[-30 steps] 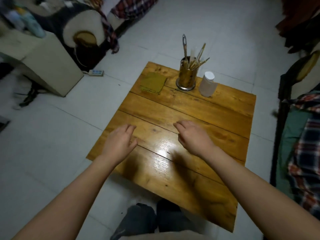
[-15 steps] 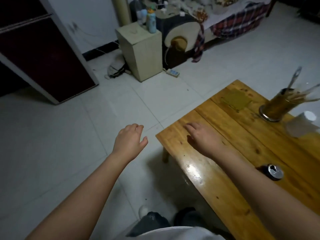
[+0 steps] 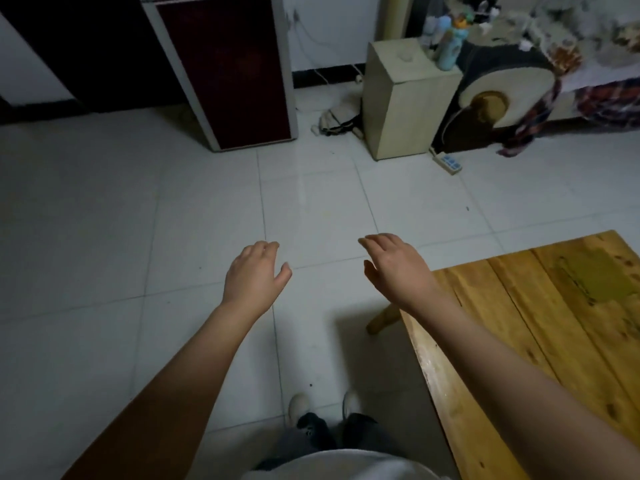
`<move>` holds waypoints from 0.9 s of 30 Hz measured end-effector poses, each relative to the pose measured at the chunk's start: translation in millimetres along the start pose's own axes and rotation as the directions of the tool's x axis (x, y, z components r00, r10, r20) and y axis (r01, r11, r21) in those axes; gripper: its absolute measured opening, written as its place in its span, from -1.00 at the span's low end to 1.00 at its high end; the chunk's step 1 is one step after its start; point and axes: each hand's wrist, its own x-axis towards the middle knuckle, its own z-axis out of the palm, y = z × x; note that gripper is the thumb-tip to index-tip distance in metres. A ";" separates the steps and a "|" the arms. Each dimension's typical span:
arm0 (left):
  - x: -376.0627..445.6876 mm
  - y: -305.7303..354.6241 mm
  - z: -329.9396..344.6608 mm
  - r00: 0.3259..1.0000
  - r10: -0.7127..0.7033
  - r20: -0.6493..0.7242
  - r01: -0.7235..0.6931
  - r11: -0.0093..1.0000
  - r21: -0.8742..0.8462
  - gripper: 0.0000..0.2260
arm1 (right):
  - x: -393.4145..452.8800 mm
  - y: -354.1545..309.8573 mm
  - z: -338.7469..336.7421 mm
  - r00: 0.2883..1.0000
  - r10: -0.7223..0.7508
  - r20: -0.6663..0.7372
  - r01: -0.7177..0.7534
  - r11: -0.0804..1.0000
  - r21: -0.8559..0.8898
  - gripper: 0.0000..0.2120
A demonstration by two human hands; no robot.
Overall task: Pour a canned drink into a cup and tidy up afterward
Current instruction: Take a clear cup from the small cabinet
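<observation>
Both hands are held out empty over the tiled floor (image 3: 173,209) beside the wooden table (image 3: 519,341), the left hand (image 3: 254,277) and right hand (image 3: 398,268) with fingers loosely spread; no can or cup is seen.

A home, a lived-in bedroom or living room. Pale tiled floor (image 3: 207,209) spreads across the view. At 12 o'clock a dark red cabinet (image 3: 228,67) stands against the white wall. At 1 o'clock is a cream box stand (image 3: 401,109) with bottles (image 3: 450,46) just beside it, a power strip (image 3: 446,161) on the floor, and plaid bedding (image 3: 609,102). A low wooden table (image 3: 540,341) sits at 4 o'clock.
</observation>
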 end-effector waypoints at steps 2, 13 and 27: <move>2.3 -12.2 -7.2 0.999 -0.041 -0.030 0.041 0.999 -0.020 -0.60 | 13.8 -7.6 -1.4 1.000 -0.018 -0.010 0.018 1.000 -0.001 -0.58; 37.7 -69.1 -41.0 0.987 -0.078 -0.141 0.077 0.997 -0.013 -0.60 | 79.5 -37.8 -4.8 0.997 0.002 -0.078 -0.002 1.000 0.004 -0.58; 194.0 -64.9 -64.4 0.989 0.019 -0.144 -0.014 0.999 0.036 -0.60 | 211.8 14.1 -17.8 0.988 0.073 -0.137 -0.068 0.997 0.042 -0.59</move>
